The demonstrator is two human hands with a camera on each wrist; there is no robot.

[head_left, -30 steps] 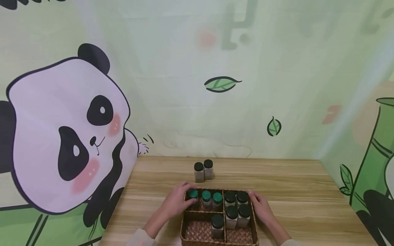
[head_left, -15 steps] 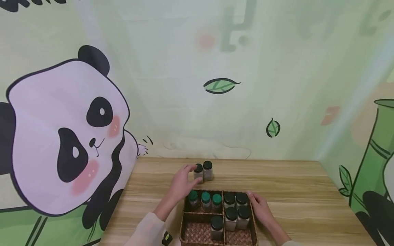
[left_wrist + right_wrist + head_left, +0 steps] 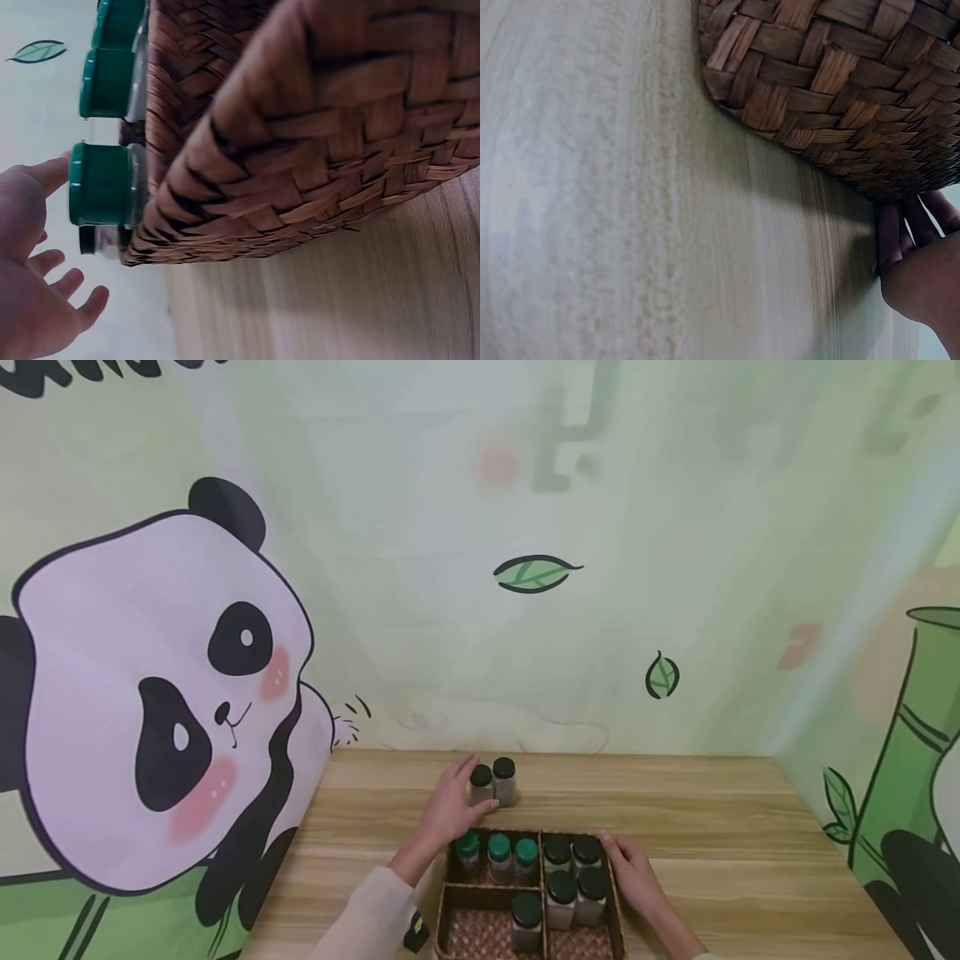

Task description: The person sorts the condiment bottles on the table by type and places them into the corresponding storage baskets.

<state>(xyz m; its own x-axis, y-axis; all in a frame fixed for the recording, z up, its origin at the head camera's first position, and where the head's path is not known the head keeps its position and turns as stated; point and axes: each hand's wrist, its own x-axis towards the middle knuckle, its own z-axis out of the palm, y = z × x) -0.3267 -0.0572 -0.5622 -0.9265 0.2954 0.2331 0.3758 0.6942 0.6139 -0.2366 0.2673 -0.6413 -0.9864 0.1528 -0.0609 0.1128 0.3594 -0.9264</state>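
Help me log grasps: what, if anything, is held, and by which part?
No certain hold: the left hand is open beside a black-capped jar, contact unclear; the right hand touches the basket's far right corner, grip unclear.

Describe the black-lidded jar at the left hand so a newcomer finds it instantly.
On the wooden table, find the brown woven basket; just beyond its far edge, outside it, stand two black-lidded jars. You want the left jar, beside the person's left hand. Unlike its right neighbour, it stands slightly nearer the basket and closest to that hand.
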